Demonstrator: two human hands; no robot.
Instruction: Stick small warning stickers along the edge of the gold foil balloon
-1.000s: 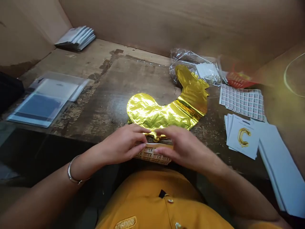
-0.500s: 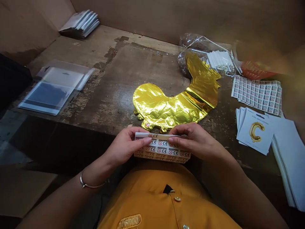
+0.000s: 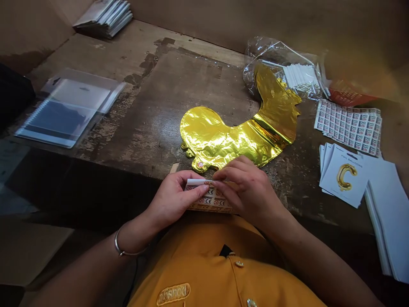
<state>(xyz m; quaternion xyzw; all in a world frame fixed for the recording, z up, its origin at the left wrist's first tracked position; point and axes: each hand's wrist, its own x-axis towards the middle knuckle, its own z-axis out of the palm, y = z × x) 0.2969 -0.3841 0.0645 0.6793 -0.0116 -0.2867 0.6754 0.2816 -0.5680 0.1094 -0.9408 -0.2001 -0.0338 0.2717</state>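
My left hand point(image 3: 174, 198) grips a folded sheet of small CE stickers point(image 3: 206, 201) by its left end, thumb on the printed face. At the sheet's top edge, the thumb and forefinger of my right hand point(image 3: 247, 187) pinch close to one sticker. Whether that sticker has lifted from its backing I cannot tell. Right behind my hands lies a flat gold foil balloon point(image 3: 220, 138) with a curved body and small tabs along its edge. A round label sits on its lower left tab.
At right lie a printed sticker sheet point(image 3: 349, 123), foil balloon cards point(image 3: 343, 175) and a white stack point(image 3: 388, 213). Clear plastic sleeves point(image 3: 68, 108) lie at left, a packet stack point(image 3: 104, 18) behind. A clear bag point(image 3: 265, 53) with white sticks point(image 3: 300, 76) stands near a red basket point(image 3: 348, 94).
My right hand has moved left along the sheet's top edge, from its right end to a pinch near the left thumb. The view has shifted slightly.
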